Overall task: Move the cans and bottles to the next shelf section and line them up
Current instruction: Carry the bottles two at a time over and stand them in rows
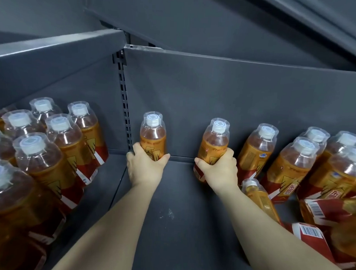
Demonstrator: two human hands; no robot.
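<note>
Fingers [131, 152] of left hand [145, 168] clamped round the label of one amber bottle [152, 135]; right hand [218, 169] wrapped likewise round a second bottle [213, 142]. Nearest, at right, toppled bottles [320, 208] just beside the right forearm [261, 216]; at left, tidy rows [56, 150] in the adjoining section. Farther back, both gripped bottles upright near the back panel [226, 92], the left one just beside the slotted post [125, 104]. Likely risk: forearm nudging fallen ones into a roll, or a carried bottle clipping the packed rows. Bottle bases hidden behind hands; lifted or resting, impossible to tell. No cans visible.
</note>
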